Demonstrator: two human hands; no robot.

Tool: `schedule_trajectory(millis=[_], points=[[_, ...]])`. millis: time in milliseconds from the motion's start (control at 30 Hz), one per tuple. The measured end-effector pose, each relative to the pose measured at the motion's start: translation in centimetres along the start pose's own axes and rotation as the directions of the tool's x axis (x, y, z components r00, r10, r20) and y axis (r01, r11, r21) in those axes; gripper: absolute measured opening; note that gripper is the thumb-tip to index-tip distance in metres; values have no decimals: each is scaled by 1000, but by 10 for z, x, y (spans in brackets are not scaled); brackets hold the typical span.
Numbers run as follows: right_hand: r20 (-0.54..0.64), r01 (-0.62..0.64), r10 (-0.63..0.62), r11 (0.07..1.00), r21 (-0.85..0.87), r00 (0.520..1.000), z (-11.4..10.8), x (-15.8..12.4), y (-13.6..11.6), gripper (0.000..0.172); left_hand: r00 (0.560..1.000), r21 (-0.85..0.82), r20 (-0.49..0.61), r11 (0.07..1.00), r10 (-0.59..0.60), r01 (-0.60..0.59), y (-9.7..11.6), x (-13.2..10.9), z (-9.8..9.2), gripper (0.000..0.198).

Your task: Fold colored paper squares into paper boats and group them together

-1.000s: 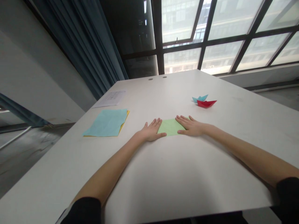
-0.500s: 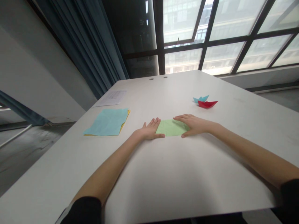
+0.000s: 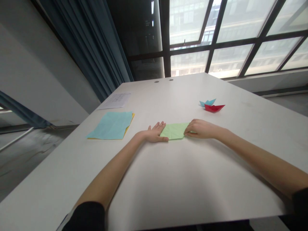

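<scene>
A light green sheet of folded paper [image 3: 175, 131] lies flat on the white table between my two hands. My left hand [image 3: 156, 132] rests spread on its left end, fingers apart and thumb stretched along the near edge. At the right end, the fingers of my right hand [image 3: 199, 129] are drawn together and pinch the near right part of the paper. That corner is partly hidden under the fingers.
To the left lies a stack of light blue paper [image 3: 112, 125] over yellow sheets. A printed sheet [image 3: 115, 101] is behind it. Beyond my right hand stand a red paper boat [image 3: 214, 108] and a blue paper boat [image 3: 207, 103]. The white table [image 3: 154, 186] reaches towards the windows.
My right hand's spread fingers have closed into a pinch at the green paper's right end. My left hand stays almost where it was.
</scene>
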State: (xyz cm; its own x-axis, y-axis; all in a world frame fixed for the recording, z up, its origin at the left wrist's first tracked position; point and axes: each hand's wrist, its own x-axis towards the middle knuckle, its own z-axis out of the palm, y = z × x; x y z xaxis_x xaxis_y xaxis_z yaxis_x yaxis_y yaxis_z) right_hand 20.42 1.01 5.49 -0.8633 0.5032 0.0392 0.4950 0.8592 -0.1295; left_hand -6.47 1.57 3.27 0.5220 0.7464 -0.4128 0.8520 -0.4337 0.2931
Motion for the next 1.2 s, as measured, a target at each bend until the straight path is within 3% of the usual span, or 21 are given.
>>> schedule_trajectory(millis=[200,333,533,700,867,967,1067,1200], points=[[-47,-100,98,995,-31,994,-4,5,-10,22,995,-135,5,986,101,-99,-25,-3,-12,100],[-30,-235,247,950,207,969,-10,5,-11,18,985,-239,-25,956,169,-170,-34,-7,-16,109],[84,-324,358,689,649,930,-11,4,-7,31,984,-314,-19,933,179,-176,-36,-8,-15,110],[86,-318,441,484,815,894,-14,6,-5,33,982,-333,-13,925,191,-184,-37,-7,-14,109],[121,-332,601,254,908,790,-18,6,-1,30,983,-316,-2,932,184,-176,-40,-8,-12,112],[89,-354,681,260,898,727,-10,4,13,30,988,-266,-9,952,154,-151,-37,-8,-12,108],[47,-421,733,336,843,678,3,1,31,32,995,-202,-23,974,100,-102,-29,-7,-10,98],[-10,-510,779,420,751,628,20,-5,54,34,989,-69,-145,996,38,-48,-21,0,-4,86]])
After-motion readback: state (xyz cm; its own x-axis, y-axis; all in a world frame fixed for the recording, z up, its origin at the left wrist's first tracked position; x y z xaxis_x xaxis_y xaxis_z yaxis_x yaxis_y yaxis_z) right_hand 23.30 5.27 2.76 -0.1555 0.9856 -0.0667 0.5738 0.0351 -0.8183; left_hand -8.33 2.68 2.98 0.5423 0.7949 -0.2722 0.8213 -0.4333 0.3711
